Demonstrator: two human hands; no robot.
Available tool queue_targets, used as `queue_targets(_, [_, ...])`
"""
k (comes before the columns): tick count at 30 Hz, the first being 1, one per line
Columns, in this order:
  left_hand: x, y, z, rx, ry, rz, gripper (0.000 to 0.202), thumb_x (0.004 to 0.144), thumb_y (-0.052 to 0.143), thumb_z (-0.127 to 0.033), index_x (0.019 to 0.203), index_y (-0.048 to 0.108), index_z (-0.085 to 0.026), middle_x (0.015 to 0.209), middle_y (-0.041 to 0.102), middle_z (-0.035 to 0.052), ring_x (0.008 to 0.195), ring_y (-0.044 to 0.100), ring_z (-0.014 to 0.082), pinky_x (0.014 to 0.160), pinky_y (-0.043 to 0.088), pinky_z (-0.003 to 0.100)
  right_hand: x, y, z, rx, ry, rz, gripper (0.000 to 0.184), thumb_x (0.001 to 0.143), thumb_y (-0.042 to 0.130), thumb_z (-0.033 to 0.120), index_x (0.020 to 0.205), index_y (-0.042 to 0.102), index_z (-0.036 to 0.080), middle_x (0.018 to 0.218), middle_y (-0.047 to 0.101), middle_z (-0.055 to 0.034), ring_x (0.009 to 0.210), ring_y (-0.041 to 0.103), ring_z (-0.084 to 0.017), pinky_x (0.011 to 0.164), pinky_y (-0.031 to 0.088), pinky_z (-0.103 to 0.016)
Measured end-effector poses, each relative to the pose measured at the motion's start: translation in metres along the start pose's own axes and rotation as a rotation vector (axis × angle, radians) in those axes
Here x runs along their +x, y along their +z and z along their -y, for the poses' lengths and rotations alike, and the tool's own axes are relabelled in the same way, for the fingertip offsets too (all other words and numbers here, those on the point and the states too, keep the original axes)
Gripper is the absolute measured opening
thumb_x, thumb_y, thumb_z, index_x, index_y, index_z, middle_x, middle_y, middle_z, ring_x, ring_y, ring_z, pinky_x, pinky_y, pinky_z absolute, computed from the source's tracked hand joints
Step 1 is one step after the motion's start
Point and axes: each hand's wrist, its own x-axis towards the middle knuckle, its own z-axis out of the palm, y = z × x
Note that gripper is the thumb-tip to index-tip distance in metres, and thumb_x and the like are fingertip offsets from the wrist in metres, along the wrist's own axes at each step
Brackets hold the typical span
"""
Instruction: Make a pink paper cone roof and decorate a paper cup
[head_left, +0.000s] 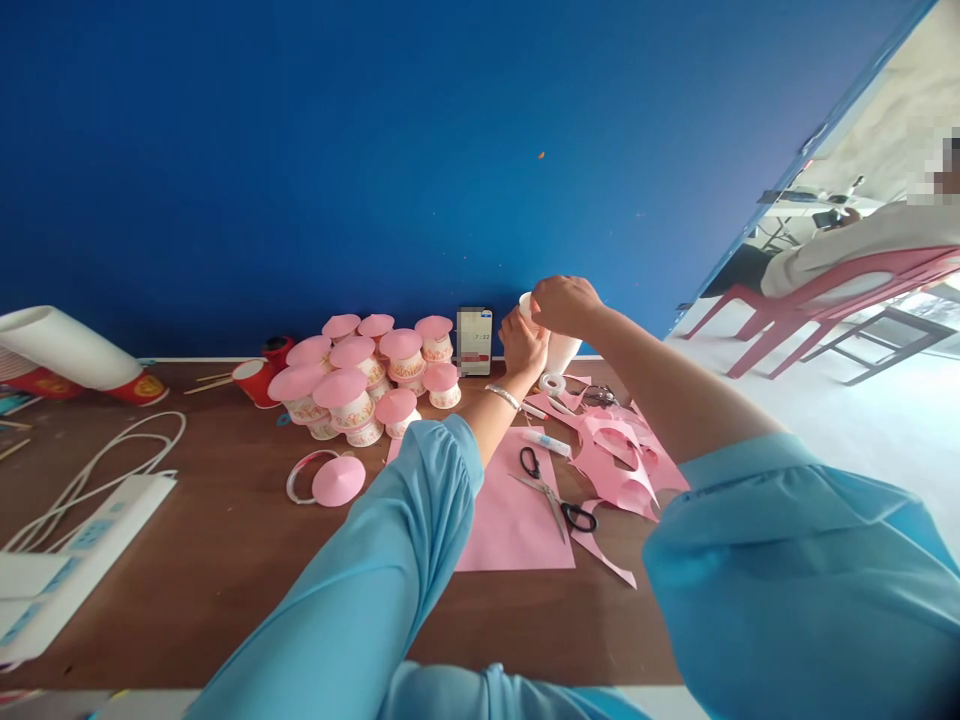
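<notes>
Near the blue wall, my left hand [524, 343] is wrapped round a white paper cup [526, 302], only part of which shows. My right hand [568, 304] bends over the top of this cup with closed fingers, their tips hidden. Under my right wrist shows more white paper cup surface [562, 353]; I cannot tell whether it is a separate cup or stack. Below the hands lie a tape roll [553, 384], a glue stick [547, 443], open black-handled scissors [555, 492] and a pink paper sheet [499, 525]. Cut pink scraps [611, 450] spread to the right.
Several paper cups with pink cone tops [351, 386] stand left of a phone [475, 342] leaning on the wall. One pink cone [339, 481] lies by a tape ring [298, 478]. A power strip [90, 560] and cup stacks [82, 350] are far left. A person sits on a pink chair [847, 285].
</notes>
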Motion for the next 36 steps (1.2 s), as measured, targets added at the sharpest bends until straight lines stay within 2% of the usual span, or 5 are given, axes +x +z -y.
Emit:
queue_targets(10, [-0.034,-0.049,-0.002,-0.069,0.102,0.030,0.094,0.084,0.079,-0.027,0.162,0.028,-0.016,0.168,0.038,0.0252,0.160,0.034,0.0386,0.131,0.030,0.057,-0.082,-0.049,-0.003,0.529,-0.085,-0.693,0.012,0.092,0.061,0.026,0.087,0.071,0.021,0.096,0.076,-0.0094,0.084,0.068,-0.022,0.081,0.057,-0.039])
queue_targets(14, [-0.091,-0.120,0.004,-0.323,0.305,0.250,0.087,0.091,0.077,-0.046,0.162,0.027,-0.038,0.168,0.042,0.0109,0.156,0.043,0.0325,0.123,0.045,0.059,-0.133,-0.003,0.033,1.311,0.081,-0.381,0.020,0.090,0.070,0.041,0.089,0.072,0.021,0.074,0.068,-0.0015,0.068,0.067,-0.018,0.066,0.057,-0.033])
queue_targets(18, [-0.134,-0.190,0.017,-0.307,0.333,0.272,0.070,0.089,0.080,-0.049,0.148,0.051,-0.027,0.153,0.060,0.0143,0.145,0.057,0.0334,0.120,0.050,0.055,-0.160,0.060,0.079,1.793,0.133,0.016,0.039,0.082,0.078,0.057,0.084,0.070,0.019,0.079,0.071,-0.0023,0.073,0.068,-0.016,0.070,0.060,-0.031])
queue_targets(24, [-0.165,-0.250,0.052,0.065,0.303,0.301,0.060,0.084,0.085,-0.042,0.133,0.062,-0.019,0.134,0.073,0.0149,0.126,0.069,0.0326,0.112,0.055,0.052,-0.174,0.114,0.106,1.358,-0.049,0.191,0.035,0.094,0.066,0.051,0.087,0.076,0.018,0.085,0.077,-0.0065,0.076,0.071,-0.018,0.069,0.059,-0.030])
queue_targets(36, [-0.197,-0.262,0.094,0.270,0.157,0.451,0.067,0.083,0.086,-0.040,0.139,0.056,-0.021,0.134,0.073,0.0144,0.125,0.071,0.0316,0.108,0.059,0.048,-0.197,0.157,0.127,0.946,-0.328,0.043,0.021,0.100,0.056,0.023,0.098,0.077,0.020,0.109,0.078,-0.0133,0.101,0.070,-0.026,0.088,0.057,-0.041])
